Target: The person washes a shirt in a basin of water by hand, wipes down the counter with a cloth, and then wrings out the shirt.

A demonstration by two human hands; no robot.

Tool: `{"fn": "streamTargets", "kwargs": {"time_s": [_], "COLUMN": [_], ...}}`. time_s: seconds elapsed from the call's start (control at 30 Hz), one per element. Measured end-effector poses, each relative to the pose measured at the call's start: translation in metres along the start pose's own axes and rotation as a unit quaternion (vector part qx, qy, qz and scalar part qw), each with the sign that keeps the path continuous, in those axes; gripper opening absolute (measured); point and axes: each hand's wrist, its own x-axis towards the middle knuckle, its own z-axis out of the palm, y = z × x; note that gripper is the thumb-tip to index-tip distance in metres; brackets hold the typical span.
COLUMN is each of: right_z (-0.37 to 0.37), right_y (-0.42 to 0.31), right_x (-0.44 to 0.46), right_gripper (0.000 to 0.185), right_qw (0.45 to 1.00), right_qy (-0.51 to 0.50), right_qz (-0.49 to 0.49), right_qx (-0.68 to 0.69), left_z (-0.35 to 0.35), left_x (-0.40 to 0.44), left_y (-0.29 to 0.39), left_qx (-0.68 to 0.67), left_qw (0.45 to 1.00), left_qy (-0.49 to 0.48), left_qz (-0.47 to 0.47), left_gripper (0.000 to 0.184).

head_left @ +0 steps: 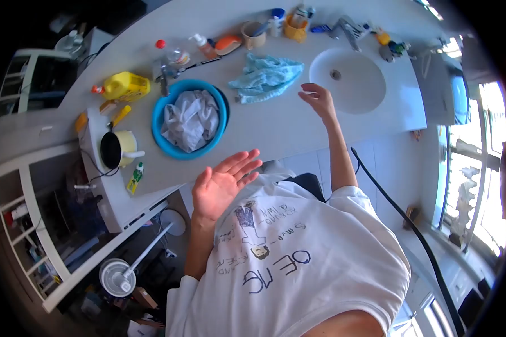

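Note:
My left hand (225, 182) is raised in front of my shirt, palm up with fingers stretched and apart, holding nothing. Beyond it, on the counter, a blue basin (158, 135) contains a crumpled white cloth (190, 121). My right hand (319, 102) hovers over the counter between a light-blue cloth (267, 76) and the round white sink (371, 92). Its fingers are slightly bent with a gap between them, and nothing shows in them. The light-blue cloth lies bunched on the counter, apart from that hand.
Along the counter's back stand a red-capped bottle (177, 55), a pump bottle (203, 46), a beige cup (253, 35), a yellow container (296, 29) and a faucet (348, 32). On the left are a yellow jug (126, 86), a pot (121, 149) and a green bottle (135, 178).

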Motion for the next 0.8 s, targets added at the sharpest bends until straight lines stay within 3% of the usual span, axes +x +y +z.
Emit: {"fn": "streamTargets", "kwargs": {"time_s": [0.03,0.1,0.13,0.2,0.23,0.27,0.3,0.33,0.37,0.43,0.53,0.67,0.73,0.8], "right_z": [0.012,0.049,0.068,0.097,0.101,0.112,0.12,0.116,0.106,0.089,0.091,0.083,0.088,0.105], "right_y": [-0.001,0.005,0.017,0.022,0.033,0.089,0.108,0.053,0.062,0.055,-0.015,-0.04,-0.052,-0.085], "right_x": [0.013,0.042,0.059,0.078,0.093,0.137,0.154,0.115,0.121,0.125,0.086,0.052,0.025,-0.016], "right_gripper": [0.049,0.062,0.071,0.073,0.069,0.066,0.059,0.05,0.038,0.027,0.027,0.024,0.025,0.029], "right_qw": [1.0,0.948,0.916,0.878,0.89,0.896,0.87,0.908,0.89,0.875,0.888,0.882,0.85,0.851], "right_qy": [-0.013,0.06,0.097,0.101,0.069,0.065,0.114,0.125,0.146,0.166,0.208,0.234,0.311,0.365], "right_qz": [-0.013,-0.184,-0.221,-0.216,-0.252,-0.287,-0.249,-0.106,-0.178,-0.199,-0.191,-0.268,-0.308,-0.25], "right_qx": [0.001,-0.253,-0.32,-0.415,-0.373,-0.333,-0.41,-0.386,-0.393,-0.409,-0.363,-0.308,-0.292,-0.283], "left_z": [0.0,-0.003,-0.007,-0.015,-0.019,-0.022,-0.024,-0.027,-0.028,-0.035,-0.065,-0.094,-0.105,-0.12], "left_x": [-0.003,-0.008,-0.014,-0.032,-0.042,-0.051,-0.063,-0.074,-0.08,-0.09,-0.11,-0.135,-0.155,-0.172], "left_y": [0.001,-0.001,-0.003,-0.01,-0.011,-0.01,-0.008,-0.008,-0.01,-0.006,0.004,0.027,0.042,0.053], "left_qx": [0.008,0.004,0.008,0.004,0.022,0.029,0.027,0.041,0.04,0.052,0.177,0.214,0.236,0.26], "left_qw": [1.0,0.999,0.999,0.995,0.993,0.989,0.987,0.982,0.978,0.973,0.94,0.933,0.932,0.929], "left_qy": [0.013,0.03,0.043,0.08,0.104,0.127,0.14,0.153,0.187,0.203,0.287,0.28,0.261,0.243], "left_qz": [0.0,0.01,0.02,0.057,0.061,0.074,0.075,0.1,0.086,0.091,0.051,0.068,0.088,0.098], "left_gripper": [0.077,0.075,0.075,0.068,0.062,0.059,0.056,0.056,0.053,0.051,0.042,0.04,0.04,0.039]}}
